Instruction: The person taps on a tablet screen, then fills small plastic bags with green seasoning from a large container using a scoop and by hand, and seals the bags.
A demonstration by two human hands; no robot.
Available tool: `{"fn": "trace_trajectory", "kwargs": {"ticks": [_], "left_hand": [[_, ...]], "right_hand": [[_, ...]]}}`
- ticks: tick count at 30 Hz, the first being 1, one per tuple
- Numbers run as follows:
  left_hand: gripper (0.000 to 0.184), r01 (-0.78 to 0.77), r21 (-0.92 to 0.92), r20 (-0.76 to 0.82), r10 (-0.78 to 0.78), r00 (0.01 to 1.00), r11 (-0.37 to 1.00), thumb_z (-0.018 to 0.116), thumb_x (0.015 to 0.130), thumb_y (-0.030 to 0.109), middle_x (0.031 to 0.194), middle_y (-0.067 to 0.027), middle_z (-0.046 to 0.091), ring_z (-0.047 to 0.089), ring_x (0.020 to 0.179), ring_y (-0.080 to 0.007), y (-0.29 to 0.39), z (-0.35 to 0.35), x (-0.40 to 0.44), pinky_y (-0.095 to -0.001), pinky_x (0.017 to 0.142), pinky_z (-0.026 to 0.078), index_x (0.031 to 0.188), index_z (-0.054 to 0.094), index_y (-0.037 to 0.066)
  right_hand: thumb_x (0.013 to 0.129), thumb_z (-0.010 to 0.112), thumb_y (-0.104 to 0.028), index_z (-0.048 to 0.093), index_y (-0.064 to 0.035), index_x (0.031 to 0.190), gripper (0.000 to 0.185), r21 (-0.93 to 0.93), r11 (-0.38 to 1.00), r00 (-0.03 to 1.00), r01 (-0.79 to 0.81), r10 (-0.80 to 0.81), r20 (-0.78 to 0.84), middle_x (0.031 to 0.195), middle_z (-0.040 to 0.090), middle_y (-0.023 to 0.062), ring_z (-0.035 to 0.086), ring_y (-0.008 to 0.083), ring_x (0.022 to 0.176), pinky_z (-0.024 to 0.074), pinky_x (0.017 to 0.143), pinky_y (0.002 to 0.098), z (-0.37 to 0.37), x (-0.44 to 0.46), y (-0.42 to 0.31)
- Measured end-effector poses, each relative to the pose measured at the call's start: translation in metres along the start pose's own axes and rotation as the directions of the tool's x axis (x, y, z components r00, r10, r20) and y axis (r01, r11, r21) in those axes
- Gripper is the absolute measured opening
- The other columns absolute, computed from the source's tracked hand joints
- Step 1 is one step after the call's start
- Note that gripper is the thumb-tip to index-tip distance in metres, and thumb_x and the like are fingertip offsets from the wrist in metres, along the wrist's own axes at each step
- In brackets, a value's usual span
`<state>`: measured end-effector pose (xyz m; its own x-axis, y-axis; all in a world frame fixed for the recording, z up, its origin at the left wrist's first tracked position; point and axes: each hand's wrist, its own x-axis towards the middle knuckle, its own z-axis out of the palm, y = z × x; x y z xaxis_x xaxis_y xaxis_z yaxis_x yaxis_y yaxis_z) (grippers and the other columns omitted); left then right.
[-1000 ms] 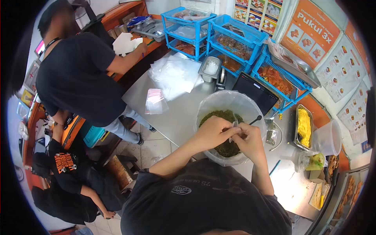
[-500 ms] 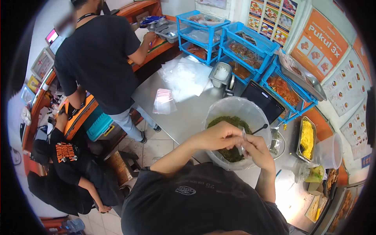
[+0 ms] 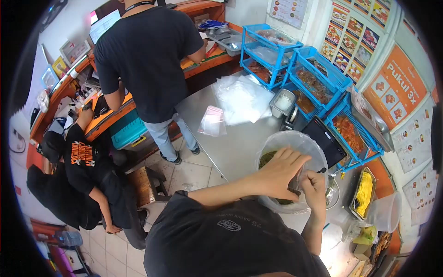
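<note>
**Clear plastic (image 3: 302, 178) held over a tub (image 3: 318, 144) of green food (image 3: 266, 159)**

The plastic is thin, see-through and crinkled, at the lower right of centre in the frame, above the tub's mouth. Its outline blurs against the tub, so its full shape cannot be told. The right hand (image 3: 314, 189) has its fingers curled in, index finger and thumb clamped on the plastic. The left hand (image 3: 282, 173) is beside it, fingers extended close together, thumb apart; whether it touches the plastic cannot be told.

The tub has a translucent wall; a dark handle (image 3: 321, 170) leans at its right rim. Just behind it, a black tablet (image 3: 324, 142) and blue racks (image 3: 318, 82) bound the space. Toward the upper left, a stretch of steel table (image 3: 240, 150) separates the tub from the clear bags (image 3: 242, 99). The table's left edge slants down toward the left forearm. The wearer's shirt (image 3: 230, 244) hides the near edge.
</note>
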<state>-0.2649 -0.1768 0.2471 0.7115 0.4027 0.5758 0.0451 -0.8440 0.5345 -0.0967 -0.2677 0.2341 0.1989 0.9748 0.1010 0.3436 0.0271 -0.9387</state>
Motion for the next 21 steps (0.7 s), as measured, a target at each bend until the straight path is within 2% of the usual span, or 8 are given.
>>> {"fn": "trace_trajectory", "kwargs": {"ticks": [2, 5, 8, 11, 12, 15, 18, 21], "left_hand": [[0.064, 0.13, -0.047, -0.006, -0.13, 0.991, 0.99, 0.081, 0.061, 0.022, 0.104, -0.0129, 0.051, 0.047, 0.101, -0.0334, -0.005, 0.012, -0.002, -0.0432, 0.086, 0.036, 0.112, 0.047, 0.004], [0.059, 0.214, 0.009, -0.105, -0.212, 0.972, 0.977, 0.078, 0.059, 0.015, 0.099, -0.0116, 0.05, 0.048, 0.096, -0.0327, -0.009, 0.015, 0.001, -0.0424, 0.081, 0.036, 0.108, 0.047, 0.004], [0.056, 0.186, 0.11, -0.191, -0.163, 0.968, 0.976, 0.075, 0.059, 0.011, 0.097, -0.0112, 0.05, 0.048, 0.093, -0.0323, -0.003, 0.015, 0.004, -0.0416, 0.079, 0.036, 0.107, 0.047, 0.004], [0.055, 0.128, 0.173, -0.211, -0.09, 0.973, 0.977, 0.074, 0.059, 0.01, 0.1, -0.012, 0.05, 0.049, 0.094, -0.0325, -0.004, 0.025, 0.003, -0.0412, 0.08, 0.037, 0.107, 0.047, 0.004], [0.055, 0.111, 0.191, -0.219, -0.068, 0.973, 0.975, 0.074, 0.059, 0.01, 0.101, -0.0124, 0.05, 0.049, 0.095, -0.0326, -0.006, 0.027, 0.004, -0.0411, 0.08, 0.037, 0.107, 0.047, 0.003], [0.057, 0.081, 0.141, -0.269, -0.041, 0.962, 0.987, 0.074, 0.06, 0.012, 0.106, -0.0149, 0.051, 0.05, 0.098, -0.0347, -0.007, 0.026, 0.006, -0.0432, 0.082, 0.039, 0.109, 0.047, 0.001], [0.057, 0.05, 0.08, -0.316, -0.022, 0.949, 0.996, 0.075, 0.062, 0.012, 0.11, -0.019, 0.05, 0.049, 0.101, -0.0383, -0.02, 0.032, 0.002, -0.0454, 0.085, 0.04, 0.111, 0.047, 0.002], [0.054, 0.112, -0.163, -0.266, -0.153, 0.952, 0.98, 0.073, 0.069, 0.014, 0.108, -0.0163, 0.049, 0.05, 0.1, -0.0326, -0.039, 0.025, 0.005, -0.0426, 0.084, 0.041, 0.114, 0.045, 0.003]], "right_hand": [[0.079, 0.059, 0.001, 0.057, 0.0001, 0.072, 0.007, 0.044, 0.998, 0.999, -0.048, 0.048, 0.011, 0.061, 0.053, 0.0053, 0.047, 0.013, 0.056, 0.037, 0.054, 0.0267, 0.004, -0.001, -0.006], [0.076, 0.065, 0.002, 0.063, 0.0002, 0.08, 0.005, -0.368, 0.877, 0.868, 0.307, -0.417, -0.269, 0.071, 0.06, 0.0077, 0.054, 0.019, 0.073, 0.0423, 0.065, 0.029, 0.008, 0.002, -0.024], [0.073, 0.07, 0.002, 0.067, -0.0003, 0.086, 0.013, -0.53, 0.758, 0.824, 0.381, -0.539, -0.178, 0.083, 0.064, 0.0095, 0.053, 0.0254, 0.09, 0.0443, 0.075, 0.0331, 0.013, -0.003, -0.046], [0.072, 0.07, 0.002, 0.069, -0.0014, 0.088, 0.016, -0.36, 0.896, 0.934, 0.26, -0.328, -0.14, 0.087, 0.064, 0.0104, 0.053, 0.0276, 0.093, 0.0447, 0.079, 0.0364, 0.022, -0.005, -0.037], [0.073, 0.07, 0.002, 0.068, -0.0018, 0.087, 0.015, -0.413, 0.872, 0.937, 0.263, -0.332, -0.106, 0.098, 0.065, 0.012, 0.054, 0.0292, 0.101, 0.0449, 0.085, 0.0356, 0.019, -0.005, -0.032], [0.076, 0.068, 0.001, 0.068, -0.0021, 0.086, 0.011, -0.532, 0.786, 0.898, 0.316, -0.429, -0.1, 0.107, 0.065, 0.0137, 0.052, 0.0311, 0.112, 0.0441, 0.092, 0.0349, 0.016, -0.005, -0.031], [0.078, 0.067, -0.001, 0.067, -0.0019, 0.088, 0.01, -0.561, 0.743, 0.901, 0.364, -0.434, 0.009, 0.116, 0.063, 0.0159, 0.054, 0.0322, 0.115, 0.0448, 0.093, 0.0348, 0.008, -0.003, -0.04], [0.08, 0.067, -0.003, 0.066, -0.0016, 0.091, 0.011, -0.261, 0.921, 0.942, 0.29, -0.323, -0.092, 0.11, 0.065, 0.0158, 0.059, 0.0308, 0.105, 0.0473, 0.088, 0.0368, -0.008, 0.007, -0.054]]}}
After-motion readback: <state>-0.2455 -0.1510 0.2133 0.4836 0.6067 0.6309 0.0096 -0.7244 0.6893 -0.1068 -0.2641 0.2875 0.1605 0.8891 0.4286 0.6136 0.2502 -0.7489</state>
